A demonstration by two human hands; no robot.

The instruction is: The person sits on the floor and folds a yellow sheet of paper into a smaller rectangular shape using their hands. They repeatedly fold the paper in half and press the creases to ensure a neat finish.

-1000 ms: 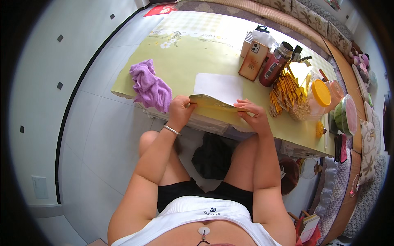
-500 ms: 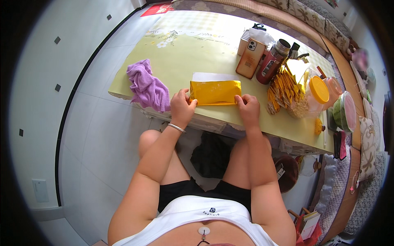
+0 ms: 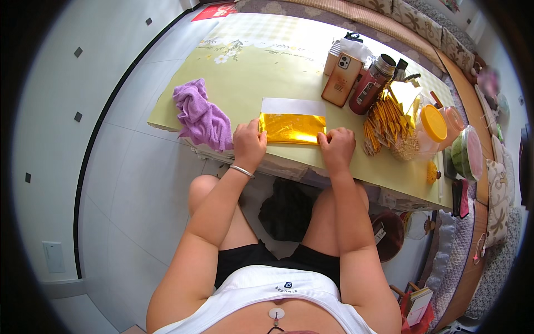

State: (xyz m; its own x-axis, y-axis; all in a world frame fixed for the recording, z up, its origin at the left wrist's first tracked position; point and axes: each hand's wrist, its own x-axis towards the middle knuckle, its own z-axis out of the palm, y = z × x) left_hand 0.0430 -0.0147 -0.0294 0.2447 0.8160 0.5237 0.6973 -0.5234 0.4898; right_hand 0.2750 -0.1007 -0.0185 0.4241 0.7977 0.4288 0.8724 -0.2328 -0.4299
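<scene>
Gold foil sheet, left hand and right hand holding its ends, yellow-green tabletop, pale tiled floor

Left grip and right grip hold opposite ends of a gold foil sheet; white paper shows along its far edge on the counter. Purple cloth lies left; phone, red flask and gold packets sit right. The dark item between the knees is possibly a bag.

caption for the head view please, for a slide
Left hand and right hand touch opposite ends of gold foil on a table, white strip beyond, purple cloth to the left.
</scene>
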